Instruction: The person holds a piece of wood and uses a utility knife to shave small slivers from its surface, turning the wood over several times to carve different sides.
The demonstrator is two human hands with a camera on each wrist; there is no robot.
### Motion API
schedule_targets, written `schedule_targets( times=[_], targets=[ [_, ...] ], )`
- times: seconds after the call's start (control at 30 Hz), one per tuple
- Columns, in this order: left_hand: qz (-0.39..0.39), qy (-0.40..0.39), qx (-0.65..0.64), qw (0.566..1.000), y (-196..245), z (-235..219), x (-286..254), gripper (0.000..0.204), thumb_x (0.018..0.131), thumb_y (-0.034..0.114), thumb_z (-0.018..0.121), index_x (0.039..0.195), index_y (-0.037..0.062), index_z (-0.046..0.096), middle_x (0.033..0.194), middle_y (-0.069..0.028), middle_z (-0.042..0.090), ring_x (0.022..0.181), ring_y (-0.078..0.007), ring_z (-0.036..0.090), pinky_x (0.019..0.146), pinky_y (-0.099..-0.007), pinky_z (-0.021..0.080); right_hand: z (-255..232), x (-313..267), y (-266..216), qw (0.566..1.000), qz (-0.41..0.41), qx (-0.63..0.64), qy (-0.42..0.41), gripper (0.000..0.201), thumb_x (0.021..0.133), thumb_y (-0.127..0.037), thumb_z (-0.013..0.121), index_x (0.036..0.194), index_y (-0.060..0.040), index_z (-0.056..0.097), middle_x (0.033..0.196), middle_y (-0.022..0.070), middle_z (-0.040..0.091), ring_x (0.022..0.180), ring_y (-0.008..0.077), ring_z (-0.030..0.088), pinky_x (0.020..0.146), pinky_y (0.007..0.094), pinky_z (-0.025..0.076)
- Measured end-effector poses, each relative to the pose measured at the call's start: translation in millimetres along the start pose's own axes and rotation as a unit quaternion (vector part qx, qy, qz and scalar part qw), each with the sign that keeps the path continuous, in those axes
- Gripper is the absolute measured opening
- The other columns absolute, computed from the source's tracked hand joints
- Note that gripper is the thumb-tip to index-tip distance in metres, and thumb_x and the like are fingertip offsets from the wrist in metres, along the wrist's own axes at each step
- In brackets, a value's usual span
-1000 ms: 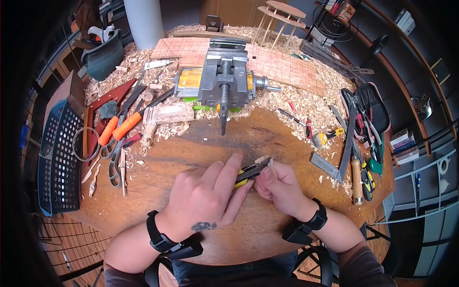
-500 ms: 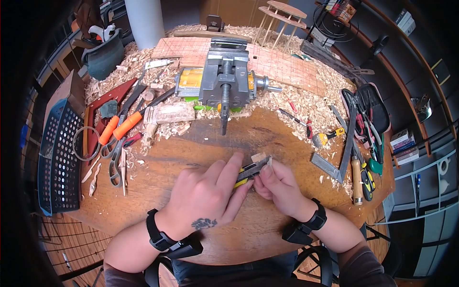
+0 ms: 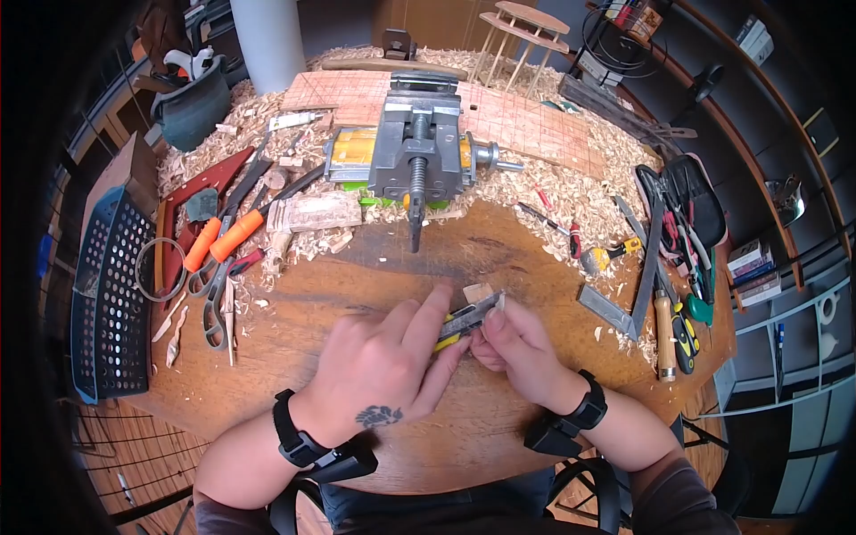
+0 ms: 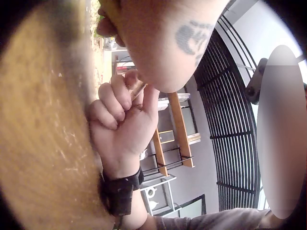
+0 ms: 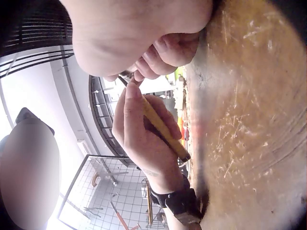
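Observation:
My left hand (image 3: 379,361) grips a yellow and black utility knife (image 3: 457,325), its grey blade pointing toward my right hand. The knife's yellow handle (image 5: 162,127) sticks out past the palm in the right wrist view. My right hand (image 3: 526,352) pinches a small pale piece of wood (image 4: 138,89) between thumb and curled fingers, most of it hidden. Right at the blade's far edge shows a flat pale bit of wood (image 3: 477,292). Both hands are close together over the near part of the wooden table (image 3: 357,276).
A grey vise (image 3: 421,143) stands at the back centre amid wood shavings. Scissors (image 3: 212,308), orange-handled tools (image 3: 236,236) and a blue basket (image 3: 111,294) lie left. On the right are a metal square (image 3: 615,312), a wooden-handled tool (image 3: 666,339) and a tool case (image 3: 695,201).
The pale bit of wood at the blade has shifted slightly left and shows more of its flat face. The knife has tilted and moved slightly; both hands keep their grips.

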State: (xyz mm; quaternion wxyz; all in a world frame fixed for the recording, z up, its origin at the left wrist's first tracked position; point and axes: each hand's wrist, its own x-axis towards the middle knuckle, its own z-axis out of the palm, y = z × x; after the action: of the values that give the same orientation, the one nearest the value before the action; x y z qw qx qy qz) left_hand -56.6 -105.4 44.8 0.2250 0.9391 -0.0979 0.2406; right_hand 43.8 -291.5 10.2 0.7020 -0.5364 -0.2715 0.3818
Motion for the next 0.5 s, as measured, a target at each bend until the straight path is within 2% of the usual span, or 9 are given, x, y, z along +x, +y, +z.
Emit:
schedule_targets(
  times=[0.13, 0.3, 0.4, 0.5],
  targets=[
    [0.009, 0.004, 0.004, 1.000, 0.4, -0.6, 0.0, 0.049, 0.091, 0.022, 0.074, 0.128, -0.0078, 0.062, 0.074, -0.0130, 0.063, 0.055, -0.0274, 0.066, 0.051, -0.0377, 0.052, -1.6, -0.5, -0.8, 0.999, -0.005, -0.034, -0.001, 0.046, 0.110, -0.050, 0.048, 0.109, -0.0044, 0.056, 0.078, -0.0039, 0.047, 0.063, 0.0044, 0.034, 0.055, 0.0216, 0.027],
    [-0.010, 0.007, 0.005, 1.000, 4.0, -2.9, -0.7, 0.050, 0.087, 0.019, 0.078, 0.128, -0.0068, 0.064, 0.076, -0.0161, 0.068, 0.061, -0.0314, 0.068, 0.056, -0.0373, 0.054, 0.3, 0.4, -2.8, 0.997, -0.011, -0.075, 0.021, 0.047, 0.110, -0.050, 0.049, 0.093, -0.0062, 0.053, 0.072, -0.0033, 0.046, 0.062, 0.0057, 0.037, 0.054, 0.0226, 0.030],
    [-0.015, 0.015, 0.002, 1.000, 4.9, -3.4, -0.1, 0.050, 0.087, 0.019, 0.078, 0.127, -0.0069, 0.064, 0.076, -0.0162, 0.068, 0.061, -0.0315, 0.068, 0.056, -0.0375, 0.054, -4.4, -0.1, -0.2, 0.997, -0.013, -0.077, 0.026, 0.040, 0.111, -0.043, 0.053, 0.099, -0.0055, 0.062, 0.072, -0.0065, 0.048, 0.064, 0.0027, 0.040, 0.057, 0.0217, 0.033],
    [-0.005, 0.020, 0.001, 1.000, 2.0, -1.1, -0.3, 0.049, 0.089, 0.020, 0.076, 0.128, -0.0075, 0.063, 0.075, -0.0149, 0.066, 0.059, -0.0294, 0.068, 0.053, -0.0377, 0.053, -5.5, 0.1, -2.0, 0.997, -0.006, -0.077, 0.016, 0.041, 0.111, -0.043, 0.053, 0.098, -0.0055, 0.062, 0.072, -0.0065, 0.049, 0.065, 0.0029, 0.041, 0.058, 0.0220, 0.034]
  ],
)
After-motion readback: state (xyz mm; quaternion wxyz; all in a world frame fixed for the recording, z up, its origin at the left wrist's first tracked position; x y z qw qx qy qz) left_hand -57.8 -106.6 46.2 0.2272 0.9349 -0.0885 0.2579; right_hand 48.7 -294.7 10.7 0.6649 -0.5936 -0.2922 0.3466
